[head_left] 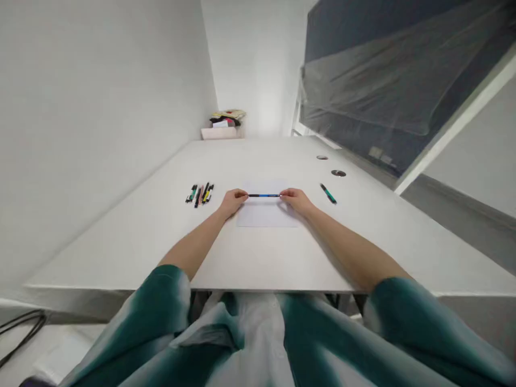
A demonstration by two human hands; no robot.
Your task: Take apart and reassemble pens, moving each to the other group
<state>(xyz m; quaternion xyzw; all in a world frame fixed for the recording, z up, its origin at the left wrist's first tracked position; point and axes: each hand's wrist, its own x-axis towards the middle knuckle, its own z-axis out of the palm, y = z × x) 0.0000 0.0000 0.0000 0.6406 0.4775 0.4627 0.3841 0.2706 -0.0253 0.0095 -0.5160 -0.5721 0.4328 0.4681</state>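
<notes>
A blue and black pen (264,195) is stretched level between my two hands, above a white sheet of paper (266,217). The fingertips of my left hand (234,201) pinch its black end. At the other end, my right hand (297,200) pinches the tip between thumb and fingers. Left of my left hand, several pens (200,194) in black, green, pink and yellow lie side by side. To the right of my right hand rests a single green and black pen (328,193).
The white table (161,252) runs along a wall on the left. Two round cable holes (338,173) sit near its right edge. A box (220,133) with piled items stands at the far end. A dark, plastic-covered panel (382,80) rises on the right. Black cables (28,330) hang at lower left.
</notes>
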